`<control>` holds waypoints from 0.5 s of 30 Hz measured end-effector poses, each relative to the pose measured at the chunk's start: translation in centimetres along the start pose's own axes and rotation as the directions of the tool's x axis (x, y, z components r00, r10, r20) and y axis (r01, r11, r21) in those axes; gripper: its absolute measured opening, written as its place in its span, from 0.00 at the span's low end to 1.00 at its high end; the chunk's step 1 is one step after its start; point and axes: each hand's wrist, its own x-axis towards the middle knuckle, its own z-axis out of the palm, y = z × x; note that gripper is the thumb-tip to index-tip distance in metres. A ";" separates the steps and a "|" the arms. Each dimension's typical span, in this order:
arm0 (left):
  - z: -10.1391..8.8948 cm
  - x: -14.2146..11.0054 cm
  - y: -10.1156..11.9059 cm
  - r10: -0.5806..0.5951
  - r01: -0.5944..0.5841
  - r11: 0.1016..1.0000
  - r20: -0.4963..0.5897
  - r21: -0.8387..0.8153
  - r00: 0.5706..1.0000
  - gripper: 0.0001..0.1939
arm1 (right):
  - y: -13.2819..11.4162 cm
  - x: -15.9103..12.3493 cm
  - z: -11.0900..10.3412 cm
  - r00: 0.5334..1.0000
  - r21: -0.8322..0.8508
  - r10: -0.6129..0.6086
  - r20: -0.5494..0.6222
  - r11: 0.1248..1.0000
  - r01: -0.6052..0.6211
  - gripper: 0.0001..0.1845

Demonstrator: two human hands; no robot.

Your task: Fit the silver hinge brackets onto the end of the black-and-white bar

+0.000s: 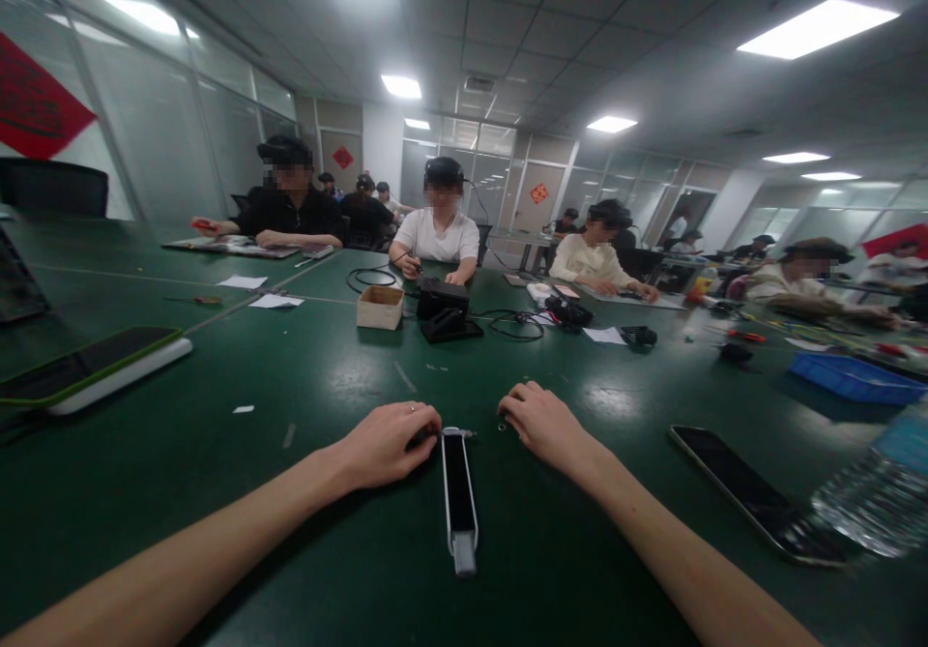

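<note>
On the green table lies a slim white device (458, 483) with a long black face and a grey block at its near end. A thin metal piece (468, 433) sticks out to the right at its far end. My left hand (388, 442) rests on the table with fingers curled and thumb drawn in, its fingertips at the device's far left corner. What those fingers pinch, if anything, is hidden. To the right of the device, apart from it, my right hand (543, 425) has bent, closed fingers pointing down. At its fingertips is a tiny ring-shaped part (502, 426).
A phone (754, 492) and a clear water bottle (881, 487) lie to my right, near a blue tray (855, 376). At left is a green-edged tablet-like device (94, 367). Ahead stand a small box (380, 308) and a black stand (444, 308). Several people sit across the table.
</note>
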 end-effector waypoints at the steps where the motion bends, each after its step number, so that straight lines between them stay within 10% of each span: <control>1: 0.1 0.0 -0.1 0.004 -0.004 1.000 -0.003 0.003 1.000 0.08 | 0.0 0.0 0.0 1.000 -0.001 0.000 0.001 1.000 0.000 0.13; 15: 0.1 -0.1 -0.1 0.006 -0.006 1.000 -0.007 0.003 1.000 0.08 | -0.1 0.0 0.4 0.997 0.047 -0.001 -0.078 0.999 0.005 0.10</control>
